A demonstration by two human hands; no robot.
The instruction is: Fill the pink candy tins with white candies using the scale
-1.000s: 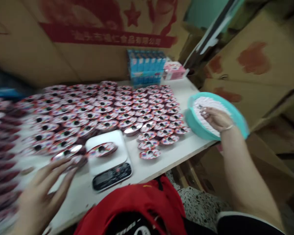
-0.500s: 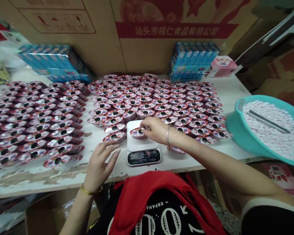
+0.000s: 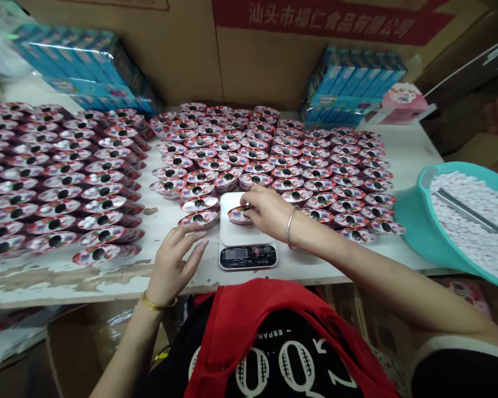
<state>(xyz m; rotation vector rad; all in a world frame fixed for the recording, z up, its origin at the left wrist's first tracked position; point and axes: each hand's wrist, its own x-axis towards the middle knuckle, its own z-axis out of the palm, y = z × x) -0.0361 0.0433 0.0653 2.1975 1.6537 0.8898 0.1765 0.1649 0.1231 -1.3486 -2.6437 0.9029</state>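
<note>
A small white kitchen scale (image 3: 248,237) with a black display panel (image 3: 248,256) stands on the table in front of me. On its pan sits one oval red-and-white printed carton (image 3: 237,215) with a hole in its top. My right hand (image 3: 266,211) has its fingers curled in on the right end of this carton, so part of it is covered. To the left of the scale, my left hand (image 3: 177,262) hovers over the table edge, fingers apart and holding nothing. Its fingertips are near an oval carton (image 3: 199,218) in the closest row.
Rows of oval cartons (image 3: 255,167) fill the table behind the scale; another block of cartons (image 3: 58,208) stands left. At right, a turquoise basin (image 3: 415,215) holds small white wrapped pieces (image 3: 473,221) and a metal bar (image 3: 467,209). Blue wrapped packs (image 3: 352,88) stand behind.
My right fingers have moved from the carton's hole to its right end. The scale's reading has changed. My left hand stays open beside the scale, and the camera has tilted down.
</note>
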